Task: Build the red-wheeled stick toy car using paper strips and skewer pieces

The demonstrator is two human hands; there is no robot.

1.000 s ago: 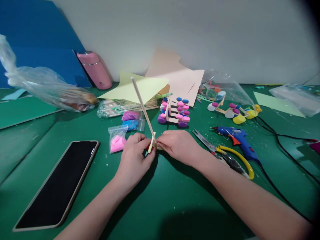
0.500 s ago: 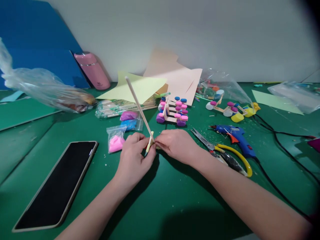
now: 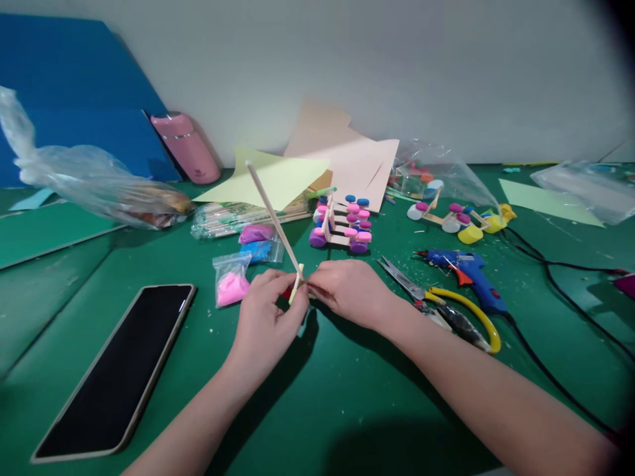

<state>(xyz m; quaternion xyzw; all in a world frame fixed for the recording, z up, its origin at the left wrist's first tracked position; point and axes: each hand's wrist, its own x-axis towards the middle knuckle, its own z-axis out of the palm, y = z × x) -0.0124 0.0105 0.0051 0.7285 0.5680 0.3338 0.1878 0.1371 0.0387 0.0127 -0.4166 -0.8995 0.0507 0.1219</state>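
While the long pale stick (image 3: 273, 217) leans slightly farther left than one second ago, its foot stays between the two hands, over the green table (image 3: 347, 396). The left hand (image 3: 265, 317) has its grip closed on the short yellow stick (image 3: 296, 284), which appears to cross the long one near that foot. The right hand (image 3: 354, 294) keeps its fingertips pinched together just beside the foot; what lies between them cannot be told. The phone (image 3: 116, 373) and pink bottle (image 3: 188, 149) sit slightly lower in view than half a second ago, while the glue gun (image 3: 471, 271) and scissors (image 3: 404, 277) remain beyond the right forearm.
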